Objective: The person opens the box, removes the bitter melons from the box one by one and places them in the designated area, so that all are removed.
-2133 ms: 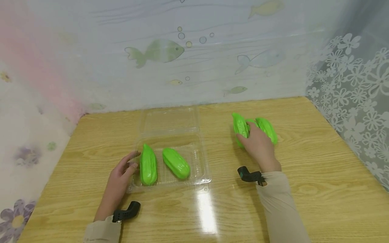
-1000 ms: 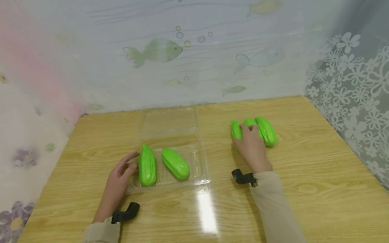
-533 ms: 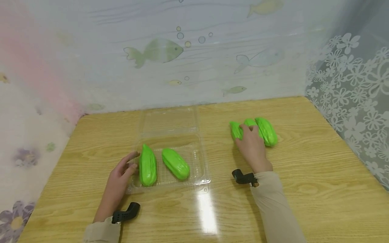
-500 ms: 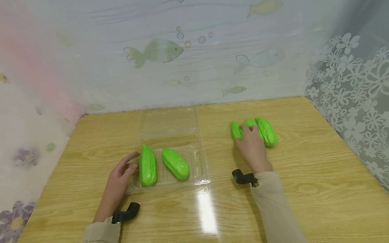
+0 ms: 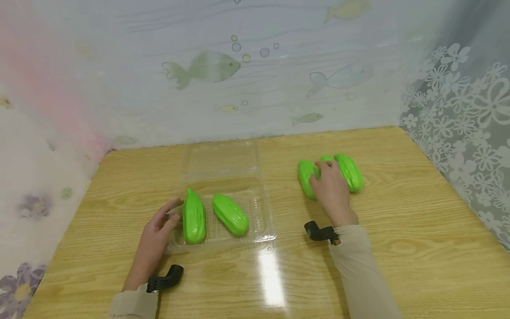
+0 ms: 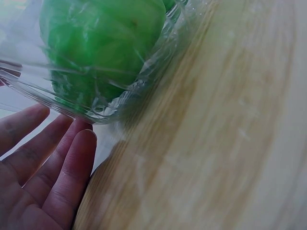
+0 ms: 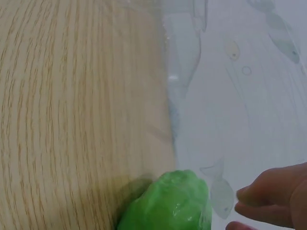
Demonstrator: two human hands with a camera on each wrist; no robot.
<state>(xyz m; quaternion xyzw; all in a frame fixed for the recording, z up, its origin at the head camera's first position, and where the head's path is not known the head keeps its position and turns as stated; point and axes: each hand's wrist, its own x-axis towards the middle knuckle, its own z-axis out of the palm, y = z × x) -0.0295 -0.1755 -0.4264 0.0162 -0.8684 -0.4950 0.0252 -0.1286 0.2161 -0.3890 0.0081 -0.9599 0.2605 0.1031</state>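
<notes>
In the head view, my left hand (image 5: 157,228) lies at the left edge of a clear plastic clamshell container (image 5: 260,217). The left wrist view shows its fairly straight fingers touching the container wall. Two bright green toy bitter melons lie inside, one (image 5: 194,218) near that hand and another (image 5: 230,215) slanted. My right hand (image 5: 332,190) is bent over the middle melon (image 5: 326,158) of three on the table and hides most of it. Beside its thumb lies the left melon (image 5: 307,178); the right wrist view shows a gap between a melon (image 7: 175,203) and the fingertips. Its hold is hidden.
The third loose melon (image 5: 349,173) lies just right of the right hand. The container's lid (image 5: 223,157) is folded back towards the wall. A wood-grain table (image 5: 398,212) meets a fish-patterned wall covering (image 5: 275,97) behind.
My right hand first shifted left with the leftmost melon, which now lies slightly farther left, turned, and shows more of its surface. The thumb has since moved off it. My left hand has stayed put.
</notes>
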